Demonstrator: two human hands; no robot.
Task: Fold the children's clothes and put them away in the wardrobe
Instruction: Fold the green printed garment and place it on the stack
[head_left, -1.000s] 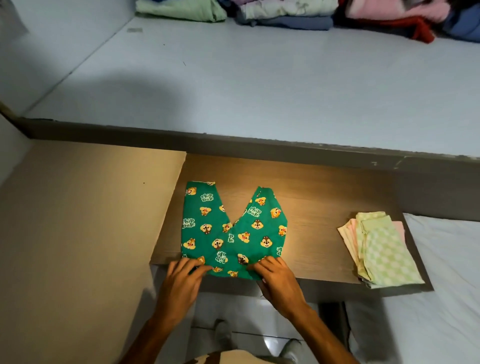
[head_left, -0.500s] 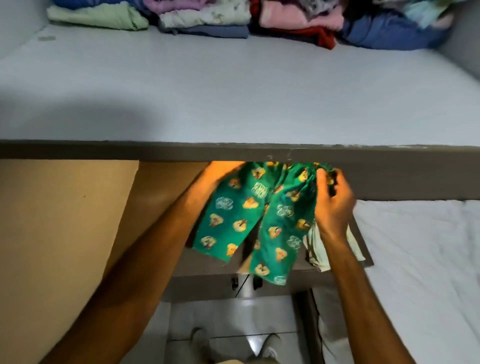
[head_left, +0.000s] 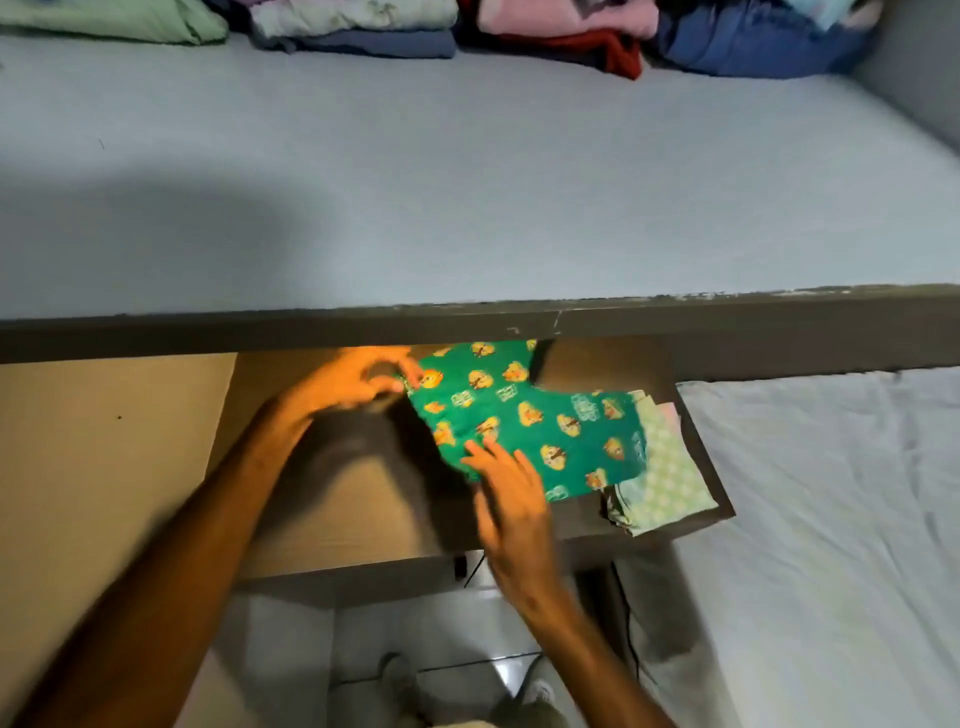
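Green children's trousers (head_left: 524, 415) with a yellow cartoon print lie sideways on the wooden shelf (head_left: 343, 499), legs pointing right. Their leg ends overlap a folded pale green and pink cloth (head_left: 667, 483) at the shelf's right end. My left hand (head_left: 358, 382) pinches the trousers' upper left corner. My right hand (head_left: 506, 486) rests with spread fingers on the near left edge of the fabric. The top of the trousers is hidden under the grey ledge (head_left: 467, 322).
A wide pale grey surface (head_left: 467, 171) stretches beyond the ledge, with a row of folded clothes (head_left: 358, 23) along its far edge. A tan panel (head_left: 104, 467) stands at the left, a white sheet (head_left: 831, 519) at the right. My feet show on the tiled floor (head_left: 457, 670) below.
The trousers were lifted off the shelf, hung from both hands, then laid down sideways further right, over the folded cloth. My right hand let go of the top and now lies on the fabric.
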